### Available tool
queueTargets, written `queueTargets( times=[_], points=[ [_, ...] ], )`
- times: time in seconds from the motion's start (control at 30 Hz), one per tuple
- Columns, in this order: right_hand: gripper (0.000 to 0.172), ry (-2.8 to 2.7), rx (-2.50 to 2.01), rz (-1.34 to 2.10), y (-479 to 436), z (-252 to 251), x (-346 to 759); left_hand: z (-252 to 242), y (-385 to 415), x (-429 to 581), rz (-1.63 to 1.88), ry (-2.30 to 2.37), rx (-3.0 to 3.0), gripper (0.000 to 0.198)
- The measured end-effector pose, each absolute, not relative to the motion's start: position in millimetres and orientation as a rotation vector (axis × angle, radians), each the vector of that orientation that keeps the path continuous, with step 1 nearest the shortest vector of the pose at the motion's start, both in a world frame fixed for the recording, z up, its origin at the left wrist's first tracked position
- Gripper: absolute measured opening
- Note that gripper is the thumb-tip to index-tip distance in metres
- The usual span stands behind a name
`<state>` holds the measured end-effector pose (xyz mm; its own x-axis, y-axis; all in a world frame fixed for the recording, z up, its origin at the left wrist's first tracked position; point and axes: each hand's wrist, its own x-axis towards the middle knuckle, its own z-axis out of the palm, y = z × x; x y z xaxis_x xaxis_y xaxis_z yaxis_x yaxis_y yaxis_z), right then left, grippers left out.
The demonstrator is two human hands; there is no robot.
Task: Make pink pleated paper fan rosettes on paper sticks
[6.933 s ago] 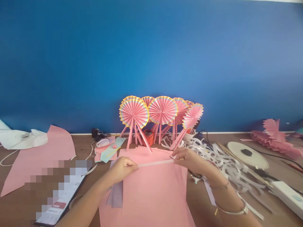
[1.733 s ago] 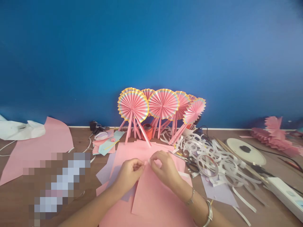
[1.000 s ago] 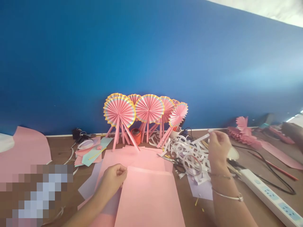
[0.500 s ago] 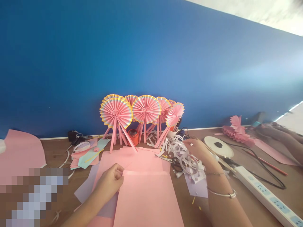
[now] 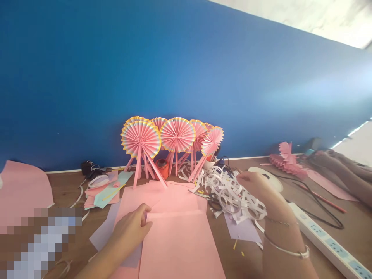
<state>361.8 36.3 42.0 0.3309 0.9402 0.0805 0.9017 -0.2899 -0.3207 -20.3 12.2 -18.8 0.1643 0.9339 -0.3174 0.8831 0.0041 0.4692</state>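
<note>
My left hand (image 5: 136,224) is at the left edge of a pink sheet (image 5: 180,244), its thumb and forefinger apart with a gap between them and nothing visible in it. My right hand (image 5: 251,184), with bracelets on the wrist, reaches over the right side of a heap of white paper strips (image 5: 226,188); its fingertips are hidden or blurred, so what it holds cannot be made out. More pink sheets (image 5: 162,193) lie beneath and beyond the front sheet. Behind them, several pleated pink paper fans (image 5: 177,135) stand on pink paper legs.
Scissors (image 5: 214,203) and a lilac sheet (image 5: 241,228) lie by the strips. Farther right are a white oval lid (image 5: 269,179), a power strip (image 5: 325,240), a black cable and another person's arm (image 5: 337,168). An orange roll (image 5: 162,169) stands behind. Coloured paper scraps (image 5: 107,190) lie left.
My right hand has moved right, away from the middle of the strips, and some strips now spread farther right. The left thumb and forefinger have parted. The view has shifted slightly.
</note>
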Motion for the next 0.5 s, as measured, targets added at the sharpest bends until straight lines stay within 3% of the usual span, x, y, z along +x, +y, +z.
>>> queueTargets(
  times=[0.23,0.5],
  points=[
    [0.021,-1.78,-2.33,0.185,35.4,49.0,345.7,-18.0,11.7,-19.8,0.14,1.737,1.909,0.023],
    [0.026,-2.135,-2.01,0.298,47.2,25.5,301.1,-24.5,14.1,-24.5,0.32,1.766,1.947,0.024]
  ],
)
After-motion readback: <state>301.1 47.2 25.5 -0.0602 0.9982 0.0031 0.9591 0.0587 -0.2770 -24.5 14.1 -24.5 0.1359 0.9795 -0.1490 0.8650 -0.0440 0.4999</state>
